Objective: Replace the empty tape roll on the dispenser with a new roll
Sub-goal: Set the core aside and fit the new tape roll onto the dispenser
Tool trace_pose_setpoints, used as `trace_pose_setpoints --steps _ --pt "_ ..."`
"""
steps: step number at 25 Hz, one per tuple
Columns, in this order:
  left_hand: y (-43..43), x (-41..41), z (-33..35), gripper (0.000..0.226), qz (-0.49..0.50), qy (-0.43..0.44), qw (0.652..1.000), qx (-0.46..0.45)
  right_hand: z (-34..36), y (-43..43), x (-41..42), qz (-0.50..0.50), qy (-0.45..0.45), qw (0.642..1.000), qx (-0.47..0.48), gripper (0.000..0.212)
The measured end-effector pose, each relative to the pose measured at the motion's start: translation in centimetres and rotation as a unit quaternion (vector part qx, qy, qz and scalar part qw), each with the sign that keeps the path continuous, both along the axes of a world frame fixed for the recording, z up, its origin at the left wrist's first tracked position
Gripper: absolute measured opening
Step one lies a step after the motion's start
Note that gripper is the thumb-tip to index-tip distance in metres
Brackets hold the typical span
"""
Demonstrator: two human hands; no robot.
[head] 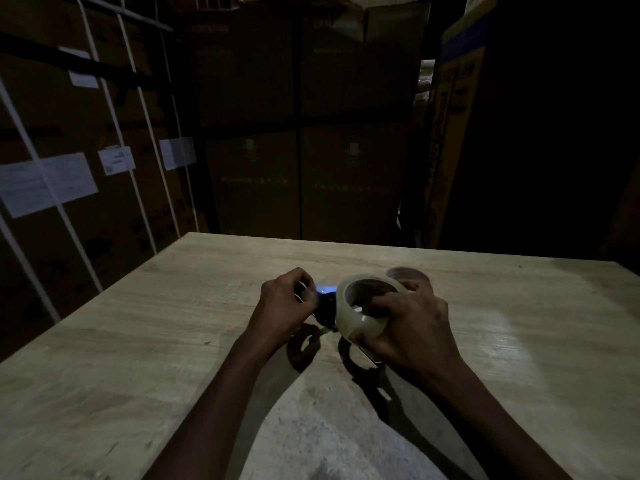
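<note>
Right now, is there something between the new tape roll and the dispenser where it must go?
Nothing visible. The right hand holds the roll directly beside the dark dispenser, which the left hand grips. The empty core lies behind, out of the way.

No text legible anywhere. White paper labels [48,183] on strapped cartons [86,209] at 9 o'clock carry print too small and dim to read (same w/ vertical lettering on the tall carton [450,140] at 2 o'clock).
</note>
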State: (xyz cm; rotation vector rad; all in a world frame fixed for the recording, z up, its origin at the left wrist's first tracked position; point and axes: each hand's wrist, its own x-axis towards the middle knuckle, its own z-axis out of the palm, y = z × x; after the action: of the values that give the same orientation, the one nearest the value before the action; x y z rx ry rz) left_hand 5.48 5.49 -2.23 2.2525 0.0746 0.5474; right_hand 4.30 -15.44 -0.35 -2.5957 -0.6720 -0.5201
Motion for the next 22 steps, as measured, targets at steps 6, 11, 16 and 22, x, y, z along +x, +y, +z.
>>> trace_pose_setpoints --steps 6,11,16,22 --pt "0.09 0.09 0.06 0.016 0.001 -0.008 1.000 0.019 -0.19 0.24 -0.09 -0.039 0.052 0.997 -0.036 0.048" --pt "0.21 0.23 -0.13 0.012 0.001 -0.008 1.000 0.022 -0.34 0.55 -0.20 -0.044 0.046 0.997 -0.052 0.049" --pt "0.02 0.31 -0.18 0.009 -0.014 -0.035 0.999 0.007 -0.35 0.39 -0.07 -0.040 0.049 0.997 -0.033 0.049" --pt "0.03 0.63 -0.68 0.007 -0.026 -0.015 0.999 0.020 -0.38 0.42 -0.03 -0.047 0.052 0.997 -0.033 0.050"
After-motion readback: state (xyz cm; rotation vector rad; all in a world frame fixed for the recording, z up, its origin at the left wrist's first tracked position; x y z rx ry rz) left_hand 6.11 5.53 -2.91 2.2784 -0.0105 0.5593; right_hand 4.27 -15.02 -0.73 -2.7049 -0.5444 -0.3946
